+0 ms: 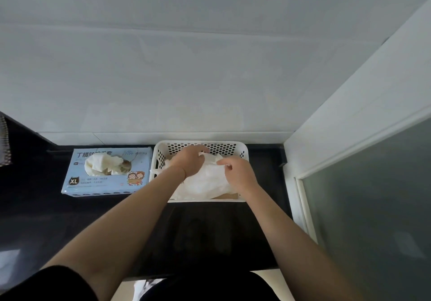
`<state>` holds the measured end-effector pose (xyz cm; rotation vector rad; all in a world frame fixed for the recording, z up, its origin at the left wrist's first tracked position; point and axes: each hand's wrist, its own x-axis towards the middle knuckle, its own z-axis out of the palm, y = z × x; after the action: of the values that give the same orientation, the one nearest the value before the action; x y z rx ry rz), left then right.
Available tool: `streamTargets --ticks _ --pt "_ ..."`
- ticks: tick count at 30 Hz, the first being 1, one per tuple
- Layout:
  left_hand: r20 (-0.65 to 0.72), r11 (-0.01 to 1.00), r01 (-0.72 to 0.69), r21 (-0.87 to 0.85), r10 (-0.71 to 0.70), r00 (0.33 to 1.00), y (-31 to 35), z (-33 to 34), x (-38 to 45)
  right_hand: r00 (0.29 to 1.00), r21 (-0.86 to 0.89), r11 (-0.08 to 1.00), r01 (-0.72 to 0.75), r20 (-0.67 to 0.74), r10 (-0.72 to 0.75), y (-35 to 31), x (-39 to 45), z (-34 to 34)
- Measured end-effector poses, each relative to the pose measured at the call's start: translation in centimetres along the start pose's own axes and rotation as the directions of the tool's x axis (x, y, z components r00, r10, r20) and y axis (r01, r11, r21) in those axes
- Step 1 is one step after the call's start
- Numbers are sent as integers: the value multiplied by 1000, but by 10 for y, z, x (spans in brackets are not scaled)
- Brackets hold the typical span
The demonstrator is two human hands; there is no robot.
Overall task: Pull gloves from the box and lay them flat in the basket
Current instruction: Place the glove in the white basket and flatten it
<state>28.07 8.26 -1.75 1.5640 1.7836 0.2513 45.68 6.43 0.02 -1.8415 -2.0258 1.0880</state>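
1. Two hands of mine are down inside the white perforated basket (242, 148), which sits on the dark counter (35, 207) against the wall.
2. My left hand (190, 162) lies palm down over the white gloves (205, 181) piled in the basket; its fingertips curl round the far edge of the top glove.
3. My right hand (238, 174) sits just beside it, thumb and forefinger pinching the same glove near its near-right edge.
4. The pile of gloves fills most of the basket floor, crumpled in places.
5. The blue glove box (140, 160) lies flat just left of the basket, marked XL, with pale gloves bunched up out of its oval opening.
6. A frosted glass panel (373, 207) stands at my right.
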Motion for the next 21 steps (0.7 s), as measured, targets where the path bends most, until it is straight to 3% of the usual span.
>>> streamTargets --ticks 2,4,6,14,18,21 --pt "194 994 -1 -113 23 981 16 -4 7 1000 49 998 27 -7 -27 -2 -1 -2" --pt "334 1000 -3 -29 13 943 24 -7 14 999 72 996 48 -26 -46 -3 -1 -3" --pt "374 998 -5 70 -22 927 21 -8 19 998 117 992 55 -38 -51 -2 0 -4" --pt "293 939 -10 345 -98 951 12 -17 16 1000 131 991 22 -12 -21 4 2 0" --pt "130 917 16 399 -74 989 12 -14 17 999 45 999 -23 38 21 11 5 5" --pt "-39 942 37 333 -26 999 16 0 20 996 -48 997 -52 69 55 13 6 6"
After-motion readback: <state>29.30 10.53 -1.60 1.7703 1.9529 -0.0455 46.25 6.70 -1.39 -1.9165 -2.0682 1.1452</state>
